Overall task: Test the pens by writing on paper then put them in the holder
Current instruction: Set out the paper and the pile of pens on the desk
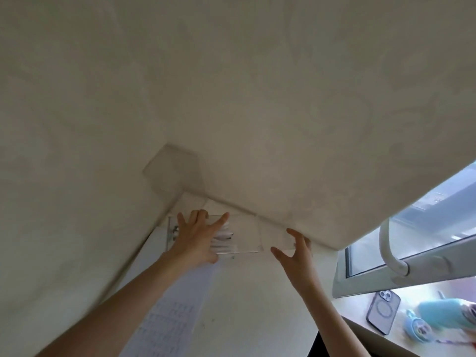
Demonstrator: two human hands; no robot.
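Pens (223,240), white with dark ends, lie in a flat bundle inside the clear holder (247,247). Their long axes run left to right along the holder's length and their dark ends point toward its right half. The holder sits on the tabletop (257,292), in the corner where the two walls meet.

The left hand (198,237) lies over the holder's left part with its fingers straight and fanned wide, palm down on the holder and the pens, grasping nothing. The right hand (296,249) is at the holder's right end, released too, thumb and fingers splayed apart. Whether it actually touches the clear wall cannot be told.

A lined paper (175,318) with rows of writing lies on the tabletop, running from under the holder's left part toward the camera. A phone (383,314) lies well to the right of the holder.
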